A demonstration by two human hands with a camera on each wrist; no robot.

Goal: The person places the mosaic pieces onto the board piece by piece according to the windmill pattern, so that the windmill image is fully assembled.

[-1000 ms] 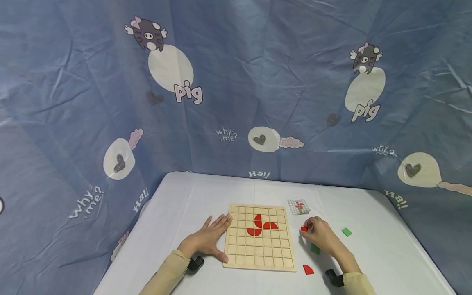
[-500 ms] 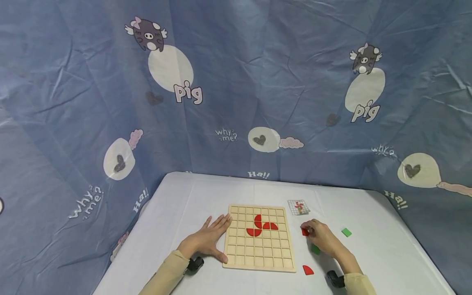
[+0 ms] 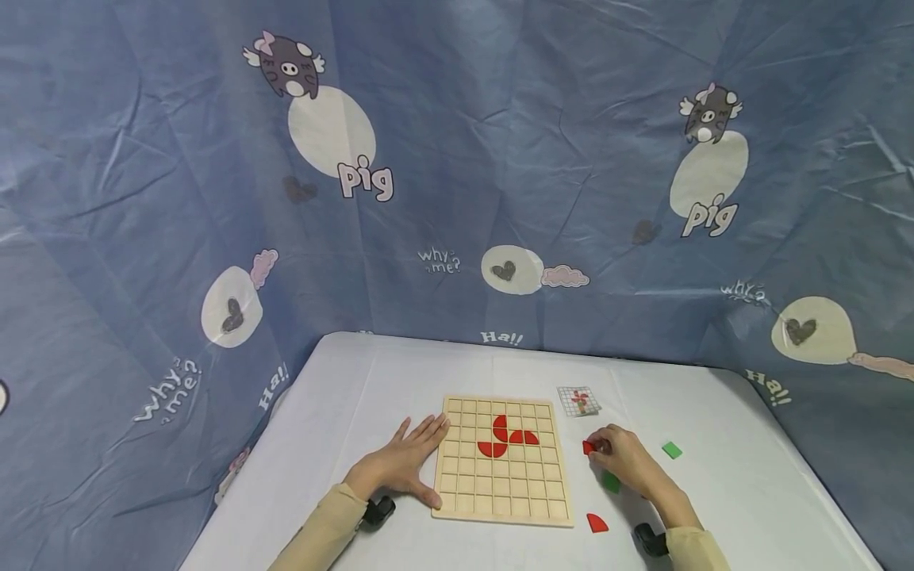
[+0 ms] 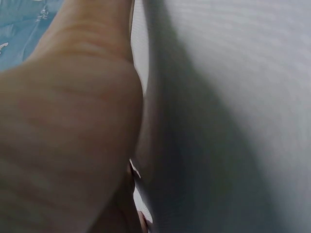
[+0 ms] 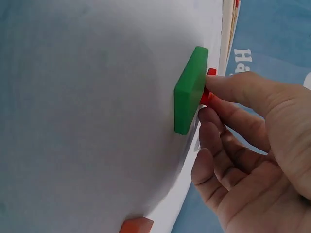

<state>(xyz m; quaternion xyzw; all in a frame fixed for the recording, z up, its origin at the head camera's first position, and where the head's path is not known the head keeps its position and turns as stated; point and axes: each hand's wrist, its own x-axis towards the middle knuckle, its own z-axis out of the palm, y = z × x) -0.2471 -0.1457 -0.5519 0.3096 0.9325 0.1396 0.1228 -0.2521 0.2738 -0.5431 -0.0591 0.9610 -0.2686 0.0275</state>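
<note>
My left hand lies spread along the left side of a wooden grid board, its fingertips and thumb at the board's edge. Red pieces with rounded edges sit in several squares in the board's upper middle. To the right of the board, my right hand pinches a small red piece between thumb and finger, low over the table. In the right wrist view a green square block stands in front of that piece and hides part of it. The left wrist view is mostly filled by the hand's heel.
A printed pattern card lies beyond the right hand. Another green square lies farther right on the white table. A red quarter-circle piece rests near the board's lower right corner. A blue printed curtain closes off the back.
The red piece has turned in my right fingers, and that hand has shifted only slightly. The left hand and the board have stayed in place.
</note>
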